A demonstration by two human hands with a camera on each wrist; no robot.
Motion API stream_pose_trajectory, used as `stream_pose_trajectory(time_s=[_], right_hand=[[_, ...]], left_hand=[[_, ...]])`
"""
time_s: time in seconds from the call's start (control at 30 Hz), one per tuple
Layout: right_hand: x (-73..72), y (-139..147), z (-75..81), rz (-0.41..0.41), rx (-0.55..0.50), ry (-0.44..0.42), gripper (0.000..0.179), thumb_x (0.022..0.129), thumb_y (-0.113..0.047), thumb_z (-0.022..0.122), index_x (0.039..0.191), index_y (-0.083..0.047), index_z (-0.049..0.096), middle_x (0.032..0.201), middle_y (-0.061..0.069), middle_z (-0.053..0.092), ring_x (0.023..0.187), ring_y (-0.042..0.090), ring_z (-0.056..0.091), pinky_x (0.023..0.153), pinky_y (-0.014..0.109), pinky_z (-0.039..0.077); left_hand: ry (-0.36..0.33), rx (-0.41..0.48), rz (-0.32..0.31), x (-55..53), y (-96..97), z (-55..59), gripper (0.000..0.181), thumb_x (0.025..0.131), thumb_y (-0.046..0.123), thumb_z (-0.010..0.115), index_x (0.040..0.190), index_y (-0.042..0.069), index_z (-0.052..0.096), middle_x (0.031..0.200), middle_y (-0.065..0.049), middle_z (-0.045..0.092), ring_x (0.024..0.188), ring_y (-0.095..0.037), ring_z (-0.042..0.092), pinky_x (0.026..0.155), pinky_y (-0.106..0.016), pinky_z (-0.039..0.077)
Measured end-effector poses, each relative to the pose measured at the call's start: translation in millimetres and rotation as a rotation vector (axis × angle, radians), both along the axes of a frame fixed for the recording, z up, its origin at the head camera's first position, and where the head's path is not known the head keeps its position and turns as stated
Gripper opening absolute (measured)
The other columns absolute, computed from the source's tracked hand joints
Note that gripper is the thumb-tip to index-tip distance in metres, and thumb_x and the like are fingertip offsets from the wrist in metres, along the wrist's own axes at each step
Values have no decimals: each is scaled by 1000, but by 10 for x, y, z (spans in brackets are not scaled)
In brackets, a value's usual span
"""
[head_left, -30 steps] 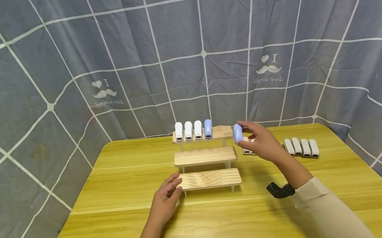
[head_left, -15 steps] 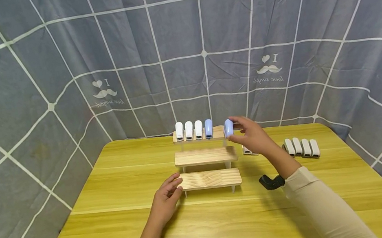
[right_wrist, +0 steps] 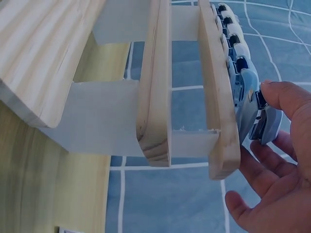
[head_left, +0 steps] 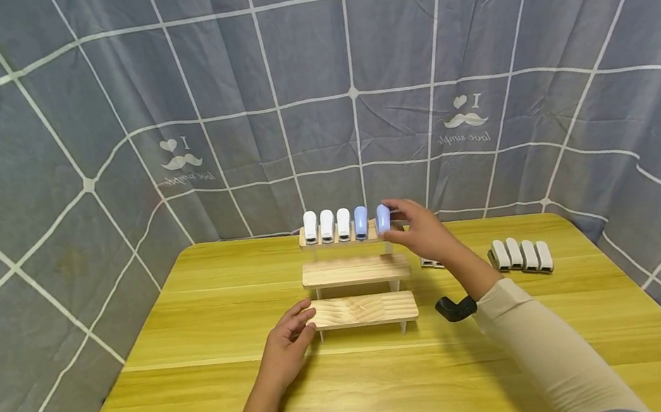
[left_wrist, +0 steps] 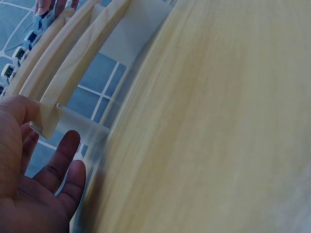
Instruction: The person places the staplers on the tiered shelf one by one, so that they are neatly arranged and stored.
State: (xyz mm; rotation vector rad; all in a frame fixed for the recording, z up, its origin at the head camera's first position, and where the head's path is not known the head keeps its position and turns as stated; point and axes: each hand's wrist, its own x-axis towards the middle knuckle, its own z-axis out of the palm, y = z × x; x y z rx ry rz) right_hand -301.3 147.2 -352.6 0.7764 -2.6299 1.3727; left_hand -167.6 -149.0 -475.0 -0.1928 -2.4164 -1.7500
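In the head view my right hand (head_left: 422,226) pinches a blue mini stapler (head_left: 382,219) by its right side, at the right end of the top tier. The right wrist view shows that stapler (right_wrist: 257,119) tilted between thumb and fingers; whether its base rests fully on the board cannot be told. Left of it stand another blue stapler (head_left: 361,222) and three white staplers (head_left: 327,226) in a row. My left hand (head_left: 285,348) holds the left end of the lowest tier of the wooden stand (head_left: 362,309), its thumb against the board (left_wrist: 48,111) in the left wrist view.
Several white staplers (head_left: 520,256) stand in a row on the table (head_left: 395,381) at right. Close behind the right forearm, more staplers (head_left: 431,263) are mostly hidden. The middle tier (head_left: 355,271) bears nothing. A grey curtain (head_left: 320,136) hangs behind the table.
My right hand has carried the blue stapler leftward from beside the stand to the top tier's right end, close to the other blue one. My left hand has stayed put.
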Motion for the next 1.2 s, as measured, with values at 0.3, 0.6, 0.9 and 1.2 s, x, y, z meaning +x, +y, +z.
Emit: stream_pose_trajectory(time_s=[0.3, 0.6, 0.9, 1.2], right_hand=[[-39, -74, -11, 14, 4, -30, 68, 91, -14, 73, 149, 1, 40, 141, 20, 46, 129, 38, 51, 98, 47, 48], [-56, -99, -33, 34, -26, -22, 65, 91, -7, 71, 147, 3, 41, 137, 23, 48, 125, 39, 53, 97, 44, 49], [-105, -102, -56, 39, -17, -26, 66, 92, -7, 70, 148, 4, 39, 138, 23, 46, 126, 38, 52, 101, 44, 46], [-112, -116, -46, 33, -29, -48, 66, 92, -6, 70, 148, 4, 38, 136, 23, 46, 125, 38, 53, 99, 43, 48]], left_hand=[[12, -2, -3, 0, -6, 1, 30, 98, 10, 63, 128, 4, 67, 146, -2, 52, 121, -22, 58, 93, -31, 49], [12, -19, 9, -17, 1, -8, 31, 98, 8, 62, 128, 3, 67, 145, -2, 52, 122, -22, 57, 93, -33, 49], [12, -14, 5, -12, -4, -8, 31, 98, 9, 63, 128, 4, 67, 146, -2, 52, 122, -23, 57, 93, -32, 49], [12, -16, 5, -16, -6, -6, 31, 98, 9, 62, 128, 4, 67, 146, -2, 52, 122, -22, 57, 94, -33, 49]])
